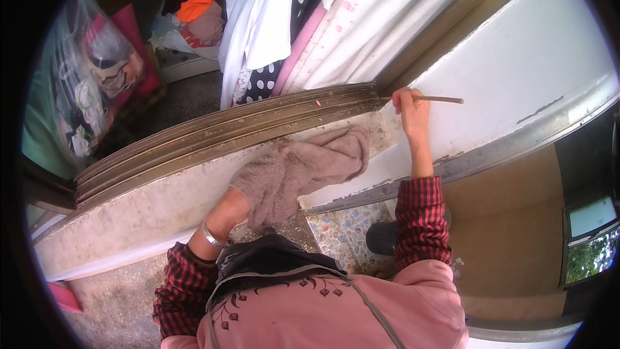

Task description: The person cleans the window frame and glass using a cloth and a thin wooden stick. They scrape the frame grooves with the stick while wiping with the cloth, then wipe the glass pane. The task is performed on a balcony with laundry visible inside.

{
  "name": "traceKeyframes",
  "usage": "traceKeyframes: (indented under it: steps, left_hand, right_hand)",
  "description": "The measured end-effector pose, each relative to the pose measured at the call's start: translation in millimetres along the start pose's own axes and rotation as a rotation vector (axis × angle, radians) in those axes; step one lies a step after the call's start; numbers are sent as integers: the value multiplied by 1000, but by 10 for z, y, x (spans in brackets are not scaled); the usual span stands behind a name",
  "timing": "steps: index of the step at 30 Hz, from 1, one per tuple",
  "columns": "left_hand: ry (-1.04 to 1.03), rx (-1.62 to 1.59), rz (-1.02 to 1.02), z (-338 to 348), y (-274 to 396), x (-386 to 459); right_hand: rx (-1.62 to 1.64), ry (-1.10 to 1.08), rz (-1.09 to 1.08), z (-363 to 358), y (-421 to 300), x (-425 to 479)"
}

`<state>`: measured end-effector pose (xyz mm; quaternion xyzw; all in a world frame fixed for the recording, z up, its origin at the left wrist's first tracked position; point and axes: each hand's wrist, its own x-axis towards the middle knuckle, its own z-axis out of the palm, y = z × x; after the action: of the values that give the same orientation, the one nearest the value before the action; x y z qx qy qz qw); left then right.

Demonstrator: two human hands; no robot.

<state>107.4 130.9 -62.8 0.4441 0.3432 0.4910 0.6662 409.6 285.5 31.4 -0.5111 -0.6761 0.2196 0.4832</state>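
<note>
My right hand (412,109) grips a thin brown stick (443,100), held nearly level at the right end of the brown metal window track (232,128). The stick's near end points right over the white wall face; its other end goes into the track's corner, where I cannot make out the tip. A brownish-mauve terry towel (300,167) lies bunched on the pale sill (145,194) just below the track. My left hand (236,206) reaches into the towel, which covers its fingers, so their grip is hidden. Small pink flecks and dirt show along the grooves.
White curtains (382,24) and hanging clothes (261,14) are beyond the track. A clear plastic bag of clothes (92,77) is at left, near a heap of clothes (198,14). Below the sill, a dark bucket-like container (381,238) stands by patterned tiles (339,232).
</note>
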Motion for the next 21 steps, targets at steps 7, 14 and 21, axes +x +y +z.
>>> traceKeyframes:
  steps: [7,14,21]
  left_hand:
    - [15,143,90,-155,-252,-22]
    - [-14,447,218,-82,-34,-95]
    - [-84,784,188,-40,-64,80]
  right_hand:
    - [-73,-101,-94,113,306,41]
    - [-251,-51,-130,125,-123,92]
    - [-217,-142,-16,238,88,355]
